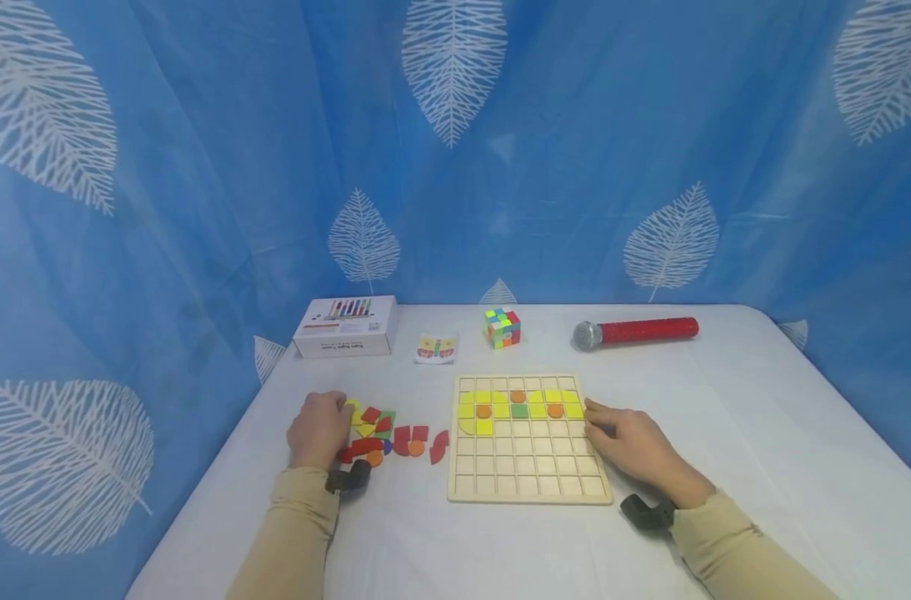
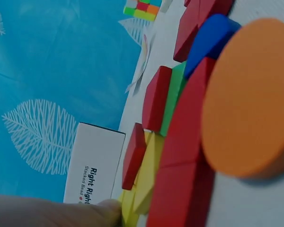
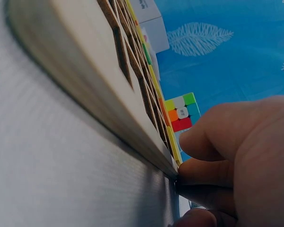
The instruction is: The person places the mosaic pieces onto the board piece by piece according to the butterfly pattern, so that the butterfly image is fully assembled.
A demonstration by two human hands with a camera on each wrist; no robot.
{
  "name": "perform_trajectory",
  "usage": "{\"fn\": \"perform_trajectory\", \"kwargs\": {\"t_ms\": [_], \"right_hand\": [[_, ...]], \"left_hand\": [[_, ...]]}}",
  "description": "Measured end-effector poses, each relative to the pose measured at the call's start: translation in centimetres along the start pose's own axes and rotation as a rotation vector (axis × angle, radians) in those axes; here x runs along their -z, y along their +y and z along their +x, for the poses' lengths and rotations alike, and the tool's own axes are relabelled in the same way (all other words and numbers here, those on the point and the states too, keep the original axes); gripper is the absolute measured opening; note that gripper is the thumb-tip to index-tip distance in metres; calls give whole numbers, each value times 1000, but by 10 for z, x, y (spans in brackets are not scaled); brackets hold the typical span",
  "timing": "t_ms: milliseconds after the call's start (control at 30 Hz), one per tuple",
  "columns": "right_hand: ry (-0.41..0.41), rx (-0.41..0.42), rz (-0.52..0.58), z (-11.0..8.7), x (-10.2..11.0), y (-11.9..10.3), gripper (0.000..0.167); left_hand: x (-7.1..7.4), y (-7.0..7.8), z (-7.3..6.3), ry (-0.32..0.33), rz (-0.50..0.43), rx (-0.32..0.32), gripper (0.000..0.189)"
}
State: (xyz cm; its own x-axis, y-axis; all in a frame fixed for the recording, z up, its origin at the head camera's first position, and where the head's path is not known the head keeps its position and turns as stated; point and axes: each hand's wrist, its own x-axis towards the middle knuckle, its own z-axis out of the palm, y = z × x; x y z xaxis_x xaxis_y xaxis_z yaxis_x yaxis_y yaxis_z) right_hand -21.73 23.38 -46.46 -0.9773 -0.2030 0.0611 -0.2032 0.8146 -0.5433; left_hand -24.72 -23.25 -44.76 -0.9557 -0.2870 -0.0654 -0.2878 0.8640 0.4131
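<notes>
On the table lies a wooden grid board (image 1: pixel 530 467), its upper rows filled with yellow, orange and green pieces. My right hand (image 1: pixel 631 442) rests at the board's right edge; in the right wrist view its fingertips (image 3: pixel 201 171) meet the wooden rim, thumb held above. To the left, my left hand (image 1: pixel 318 429) reaches to the far left side of a loose pile of red, yellow, green, blue and orange pieces. One fingertip (image 2: pixel 111 205) is against a yellow piece (image 2: pixel 129 205) in the left wrist view. The other left fingers are hidden, so I cannot tell whether they pinch it.
Between pile and board lie red pieces (image 1: pixel 401 440) and an orange disc (image 1: pixel 416 448). Behind stand a white box (image 1: pixel 346 342), a small pattern card (image 1: pixel 435 350), a puzzle cube (image 1: pixel 503 329) and a red microphone (image 1: pixel 643 331). A blue leaf-patterned curtain (image 1: pixel 575 167) borders the table.
</notes>
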Motion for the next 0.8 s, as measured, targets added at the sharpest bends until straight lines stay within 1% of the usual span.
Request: {"fn": "perform_trajectory", "kwargs": {"t_ms": [200, 467, 567, 633, 733, 800], "right_hand": [[-10, -2, 9, 0, 1, 0, 42], [-5, 2, 8, -1, 1, 0, 42], [-3, 3, 6, -2, 1, 0, 42], [0, 5, 7, -2, 1, 0, 42], [1, 10, 4, -2, 1, -1, 42], [0, 9, 5, -2, 1, -2, 42]], "left_hand": [[1, 1, 0, 3, -29, 1, 40], [0, 1, 0, 28, -77, 32, 34], [0, 4, 0, 67, -92, 22, 30], [-1, 7, -2, 103, -125, 9, 29], [-5, 16, -7, 148, -191, -31, 28], [-10, 26, -12, 170, -231, -71, 27]]}}
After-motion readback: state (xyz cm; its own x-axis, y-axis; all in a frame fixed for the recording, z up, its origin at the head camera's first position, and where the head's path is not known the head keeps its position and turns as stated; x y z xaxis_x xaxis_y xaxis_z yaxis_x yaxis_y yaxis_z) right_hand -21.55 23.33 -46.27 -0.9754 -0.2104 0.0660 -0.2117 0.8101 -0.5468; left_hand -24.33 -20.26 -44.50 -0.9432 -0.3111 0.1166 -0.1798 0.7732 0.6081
